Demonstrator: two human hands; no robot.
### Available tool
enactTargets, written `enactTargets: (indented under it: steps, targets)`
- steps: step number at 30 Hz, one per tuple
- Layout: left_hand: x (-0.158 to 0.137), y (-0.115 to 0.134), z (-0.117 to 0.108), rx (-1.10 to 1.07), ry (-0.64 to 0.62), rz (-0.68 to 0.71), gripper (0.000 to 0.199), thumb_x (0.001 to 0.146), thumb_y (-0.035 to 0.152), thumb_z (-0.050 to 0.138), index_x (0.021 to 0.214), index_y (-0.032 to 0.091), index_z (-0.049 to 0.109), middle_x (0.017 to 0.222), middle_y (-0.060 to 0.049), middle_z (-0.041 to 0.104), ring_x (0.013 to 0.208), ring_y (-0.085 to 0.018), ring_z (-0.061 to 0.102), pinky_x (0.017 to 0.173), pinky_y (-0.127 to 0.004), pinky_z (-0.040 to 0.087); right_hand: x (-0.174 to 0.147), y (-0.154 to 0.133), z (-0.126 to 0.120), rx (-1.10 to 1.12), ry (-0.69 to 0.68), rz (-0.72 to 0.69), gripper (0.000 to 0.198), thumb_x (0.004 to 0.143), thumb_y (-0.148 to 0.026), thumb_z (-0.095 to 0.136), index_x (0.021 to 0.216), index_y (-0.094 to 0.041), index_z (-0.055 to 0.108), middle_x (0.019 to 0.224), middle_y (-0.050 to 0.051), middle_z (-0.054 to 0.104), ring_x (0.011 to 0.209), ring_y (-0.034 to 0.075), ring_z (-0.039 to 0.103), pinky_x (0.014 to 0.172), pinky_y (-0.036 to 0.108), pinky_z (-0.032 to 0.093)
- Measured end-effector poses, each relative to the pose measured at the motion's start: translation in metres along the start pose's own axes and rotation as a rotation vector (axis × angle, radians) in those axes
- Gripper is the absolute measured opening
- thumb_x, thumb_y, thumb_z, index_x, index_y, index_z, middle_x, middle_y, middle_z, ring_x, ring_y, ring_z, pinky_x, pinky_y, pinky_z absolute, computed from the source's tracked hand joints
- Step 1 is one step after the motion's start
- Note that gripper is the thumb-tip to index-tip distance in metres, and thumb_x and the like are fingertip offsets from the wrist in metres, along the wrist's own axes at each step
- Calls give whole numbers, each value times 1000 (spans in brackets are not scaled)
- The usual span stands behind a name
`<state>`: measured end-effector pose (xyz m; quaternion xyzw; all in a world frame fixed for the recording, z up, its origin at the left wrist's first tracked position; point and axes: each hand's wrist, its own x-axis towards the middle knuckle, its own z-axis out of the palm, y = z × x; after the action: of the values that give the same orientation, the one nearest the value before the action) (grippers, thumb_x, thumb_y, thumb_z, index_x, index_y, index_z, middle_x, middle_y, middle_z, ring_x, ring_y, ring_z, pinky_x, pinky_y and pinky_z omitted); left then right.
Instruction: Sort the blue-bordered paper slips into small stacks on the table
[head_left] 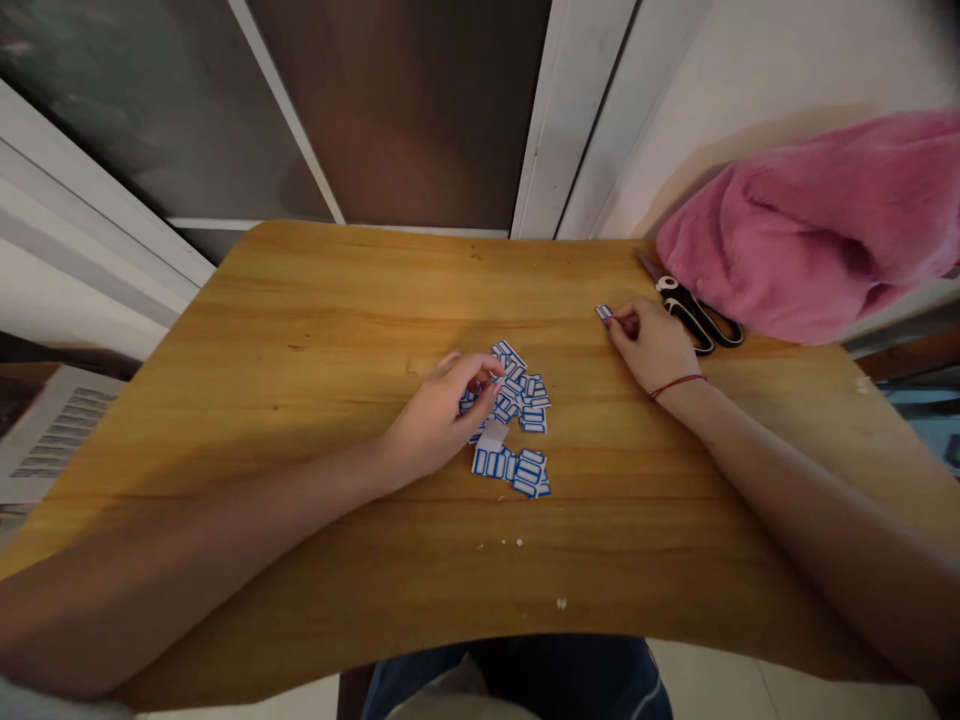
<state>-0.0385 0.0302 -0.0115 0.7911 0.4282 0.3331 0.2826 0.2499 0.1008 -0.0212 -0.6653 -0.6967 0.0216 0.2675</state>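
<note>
A loose pile of small white paper labels with blue-bordered boxes lies mid-table. My left hand is over the pile's left side, its thumb and fingertips curled together among the labels. Whether a label is between those fingertips cannot be made out. Further right and farther back, my right hand rests low at the table, pinching one small blue-and-white label between thumb and fingers. A red cord is round the right wrist. One blank whitish piece lies on the pile near my left hand.
Black-handled scissors lie just beyond my right hand, beside a pink plush cloth at the back right. Tiny paper scraps dot the wooden table near its curved front edge. Framed dark panels stand behind the table.
</note>
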Motion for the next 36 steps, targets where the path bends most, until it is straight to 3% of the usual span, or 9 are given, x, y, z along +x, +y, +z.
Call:
enactTargets:
  steps: [4,9,14,17,22,25,28,33,36]
  targets:
    - [6,-3,-6,62,39,-32,16,88,15,52,102,21,56,89,-2,60,84,-14,55,74,-28,45,-1,-3,-2,-55,0,11,12,85,-33,55,84,-21,55,78,7,58,72,21,54,65,35,41]
    - [18,-19,-17,180,94,-38,9,86,14,55,89,20,60,86,-2,60,91,-17,52,84,-33,43,-1,-2,-4,74,31,14,13,85,-32,55,89,-20,57,66,2,52,64,19,50,62,34,40]
    - [22,-27,-18,166,40,-113,6,85,22,60,90,21,62,89,-2,62,93,-19,51,86,-36,41,-8,-11,-8,197,64,-45,14,88,-29,47,92,-20,58,66,1,52,60,17,50,61,32,40]
    - [22,-26,-16,175,28,-98,7,85,25,62,91,22,62,91,-2,62,95,-19,50,89,-37,40,-19,-26,-6,261,-2,-122,17,90,-31,45,94,-20,57,70,2,55,61,16,51,59,30,40]
    - [41,-29,-16,132,-21,-162,16,80,30,68,92,21,64,92,-3,62,94,-19,51,88,-36,40,-37,-52,4,260,-225,-241,17,87,-23,48,101,-17,56,69,1,59,61,14,51,60,27,36]
    - [61,-33,-18,44,-146,-246,26,74,32,73,96,20,65,94,-3,61,89,-18,52,83,-34,41,-40,-63,8,245,-237,-178,16,86,-23,51,99,-17,58,64,-1,58,57,13,48,58,26,32]
    - [76,-37,-18,29,-210,-231,29,70,29,75,96,20,66,95,-3,60,88,-17,52,81,-31,41,-37,-70,9,250,-232,-105,13,87,-24,51,94,-19,60,60,-2,56,54,12,46,57,26,30]
    - [77,-43,-11,-27,-151,-146,12,80,27,63,88,19,64,86,-2,60,80,-14,53,75,-28,42,-29,-78,14,305,-299,-116,15,88,-26,51,97,-20,63,64,-2,59,56,11,47,58,25,30]
    - [74,-45,-5,-33,-77,-141,12,83,30,60,87,19,62,84,-2,60,81,-15,53,76,-29,44,-27,-79,14,313,-339,-165,14,88,-27,53,95,-21,64,65,-2,60,56,11,46,58,26,28]
